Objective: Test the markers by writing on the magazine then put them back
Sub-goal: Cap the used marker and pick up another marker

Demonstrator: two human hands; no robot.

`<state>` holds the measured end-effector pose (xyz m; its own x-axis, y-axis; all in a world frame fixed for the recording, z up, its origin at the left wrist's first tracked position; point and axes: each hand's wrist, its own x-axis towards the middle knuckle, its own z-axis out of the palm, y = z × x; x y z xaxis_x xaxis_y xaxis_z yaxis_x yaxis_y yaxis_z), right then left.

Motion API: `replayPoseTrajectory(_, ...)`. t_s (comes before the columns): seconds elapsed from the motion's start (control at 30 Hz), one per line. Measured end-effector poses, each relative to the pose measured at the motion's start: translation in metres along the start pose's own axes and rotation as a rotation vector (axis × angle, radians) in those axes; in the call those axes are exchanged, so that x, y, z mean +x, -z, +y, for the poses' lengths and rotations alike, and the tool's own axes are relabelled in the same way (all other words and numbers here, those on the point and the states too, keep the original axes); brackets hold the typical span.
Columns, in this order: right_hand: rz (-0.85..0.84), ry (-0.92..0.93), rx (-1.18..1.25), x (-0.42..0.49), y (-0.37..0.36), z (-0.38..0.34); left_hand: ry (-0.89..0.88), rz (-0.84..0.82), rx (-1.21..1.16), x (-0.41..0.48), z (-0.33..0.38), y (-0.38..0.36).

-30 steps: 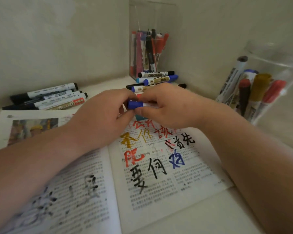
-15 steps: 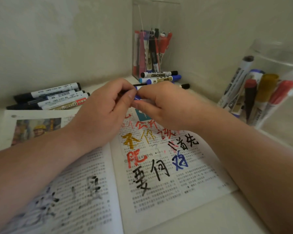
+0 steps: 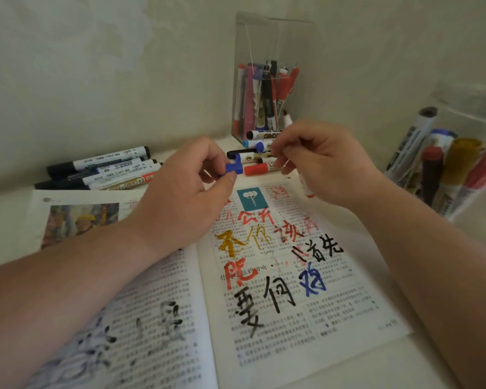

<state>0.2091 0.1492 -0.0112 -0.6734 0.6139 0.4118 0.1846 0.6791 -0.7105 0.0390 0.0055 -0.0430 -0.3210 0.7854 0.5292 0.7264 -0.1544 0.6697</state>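
Observation:
An open magazine (image 3: 267, 327) lies flat in front of me, its right page covered with red, gold, black and blue handwritten characters. Above its top edge my left hand (image 3: 180, 197) pinches a small blue cap (image 3: 232, 168) between thumb and fingers. A little to the right, my right hand (image 3: 323, 164) holds a white marker (image 3: 305, 186) tilted upright. Its uncapped dark tip (image 3: 287, 116) sticks out above the fingers. The two hands are apart, and most of the marker's barrel is hidden inside the fist.
Several capped markers (image 3: 101, 169) lie in a row at the back left. More loose markers (image 3: 260, 157) lie before a tall clear box (image 3: 267, 51) of pens in the corner. A clear container (image 3: 449, 169) at the right holds several thick markers. Walls close in behind and to the right.
The hands were together on the capped marker; now they have pulled apart. The blue cap has come off into my left hand, and my right hand has lifted the bare marker.

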Motion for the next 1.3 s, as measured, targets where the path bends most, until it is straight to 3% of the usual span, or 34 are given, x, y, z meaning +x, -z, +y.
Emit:
replayPoseTrajectory(0.17,0.092,-0.065,0.335,0.0,0.003,-0.002,-0.08,-0.083,0.108,0.0,0.003,0.0)
replayPoseTrajectory(0.37,0.07,-0.091,0.252,0.001,-0.004,-0.001,-0.125,-0.121,0.142,-0.001,0.002,-0.001)
replayPoseTrajectory(0.53,0.003,-0.295,0.499,0.001,-0.011,-0.004,-0.13,-0.153,0.092,-0.003,0.004,-0.001)
replayPoseTrajectory(0.87,0.01,-0.325,0.363,-0.002,-0.008,-0.009,-0.228,-0.403,0.238,-0.002,0.003,-0.001)
replayPoseTrajectory(1.1,-0.171,-0.36,0.199,-0.016,0.024,-0.034,-0.267,-0.448,0.278,-0.006,0.005,-0.001)
replayPoseTrajectory(1.3,-0.14,-0.35,0.28,-0.069,0.038,-0.015,-0.374,-0.409,0.25,-0.009,0.009,-0.004)
